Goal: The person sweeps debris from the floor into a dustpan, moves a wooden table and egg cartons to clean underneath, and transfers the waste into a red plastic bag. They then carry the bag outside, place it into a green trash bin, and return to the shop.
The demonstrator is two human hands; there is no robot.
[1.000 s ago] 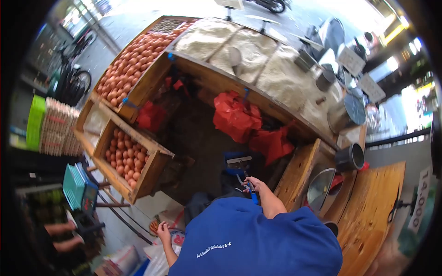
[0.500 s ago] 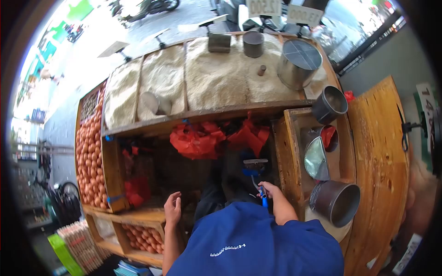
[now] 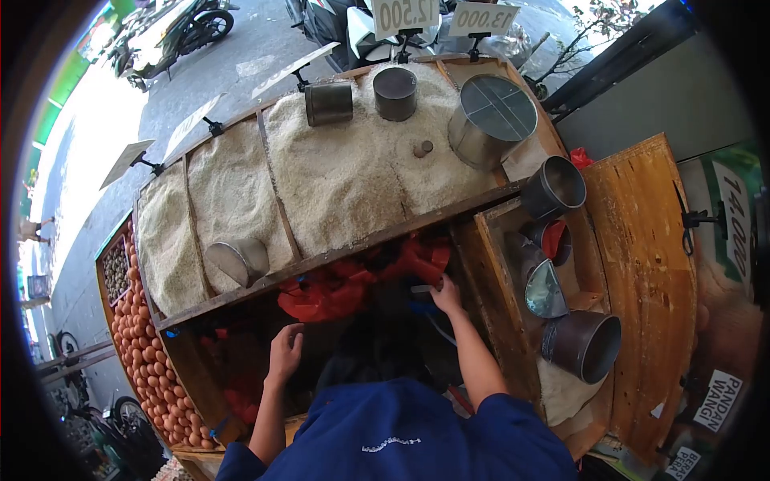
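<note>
My left hand is over the dark recess, its fingers loosely bent, the thumb apart and nothing in it. Red plastic bags hang under the front edge of the rice bin. Farther right, my right hand has its fingers closed at the lower edge of another red bag. What it grips there is too small to make out. Just left of those fingers is the flat grey head of a tool, with some blue below it.
Metal measuring cans rest on the rice. More cans stand in the wooden box on the right, beside an upright wooden board. Eggs fill the left tray. Price signs line the far edge.
My right hand has left the blue handle and moved forward to the red bag. My left hand has shifted slightly left. The view has turned, so the bins appear tilted.
</note>
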